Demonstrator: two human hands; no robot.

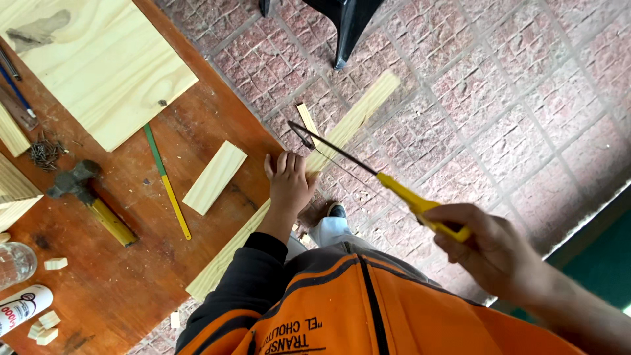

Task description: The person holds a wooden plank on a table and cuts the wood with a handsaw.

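At the worktop edge: my left hand presses flat on the long pine strip, which overhangs the worktop and juts out over the brick floor.
Left grip: palm down, fingers spread over the strip, pinning it, not wrapped round it.
Right grip: my right hand is closed round the yellow handle of the small saw; arm drawn back, wrist raised.
Saw blade: slants down to the strip just beyond my left fingers; whether the teeth touch the wood I cannot quite tell.
Progress: the strip looks whole, no cut-through visible; sawdust and an offcut lie on the floor below, so I judge the cut barely begun.
Elsewhere on the worktop: short board, wide pine panel, hammer, nails, pencil.
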